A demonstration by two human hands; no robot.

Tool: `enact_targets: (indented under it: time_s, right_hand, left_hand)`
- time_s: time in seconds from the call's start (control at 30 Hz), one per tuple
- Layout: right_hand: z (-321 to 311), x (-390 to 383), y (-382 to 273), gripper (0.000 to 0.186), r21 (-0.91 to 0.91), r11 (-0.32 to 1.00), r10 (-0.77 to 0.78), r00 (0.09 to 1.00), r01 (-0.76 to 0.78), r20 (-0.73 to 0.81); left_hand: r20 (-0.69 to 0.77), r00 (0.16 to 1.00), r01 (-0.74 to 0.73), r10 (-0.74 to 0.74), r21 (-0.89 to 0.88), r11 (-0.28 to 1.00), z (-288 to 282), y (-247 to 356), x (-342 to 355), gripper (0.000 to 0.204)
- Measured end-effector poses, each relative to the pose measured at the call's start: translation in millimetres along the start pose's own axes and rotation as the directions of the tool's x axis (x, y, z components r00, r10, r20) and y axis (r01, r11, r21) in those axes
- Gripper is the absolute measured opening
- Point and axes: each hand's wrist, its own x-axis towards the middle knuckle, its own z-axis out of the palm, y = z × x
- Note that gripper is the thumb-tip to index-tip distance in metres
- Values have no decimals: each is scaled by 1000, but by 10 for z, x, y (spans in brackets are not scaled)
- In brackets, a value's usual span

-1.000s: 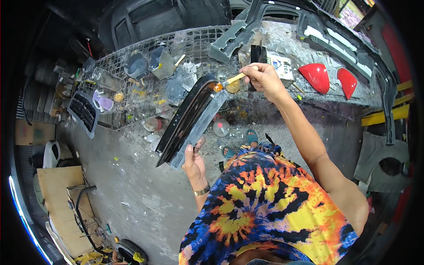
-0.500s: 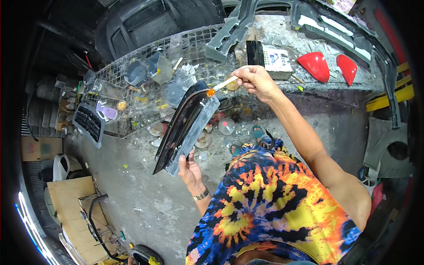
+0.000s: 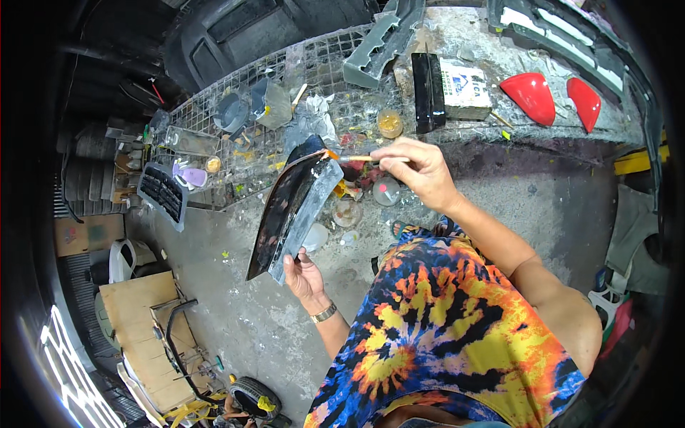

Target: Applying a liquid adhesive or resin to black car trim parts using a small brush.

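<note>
My left hand grips the lower end of a long, curved black part with a grey strip along its right side, holding it tilted over the floor. My right hand pinches a thin pale stick whose tip meets the part’s upper end, where an orange blob sits. Behind, on the cluttered grid-topped bench, stand a small cup of amber liquid, grey containers and a crumpled rag.
On the bench’s right lie two red shells, a black piece, a boxy block and large grey bumper parts. A slatted panel is at left. Cardboard and a tyre are on the lower left floor.
My right hand has moved down and slightly right, its stick now nearer level. The part’s upper end has shifted lower and left, and the amber cup has come into full view.
</note>
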Motion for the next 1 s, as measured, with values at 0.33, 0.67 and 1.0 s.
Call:
enact_targets:
  time_s: [0.33, 0.67, 1.0]
  right_hand:
    - [-265, 215, -219, 16, -60, 996, -72, 996, 69, -50]
    - [-640, 571, -145, 15, -129, 973, -187, 981, 192, 55]
    - [-1141, 799, -112, 13, -90, 983, -149, 982, 160, 119]
  left_hand:
    - [45, 999, -1, 1, 20, 1000, 261, -131, 27, 13]
    - [34, 995, -92, 91, 35, 995, 522, -500, 80, 12]
    - [2, 994, -106, 106, 10, 994, 740, -764, 139, 13]
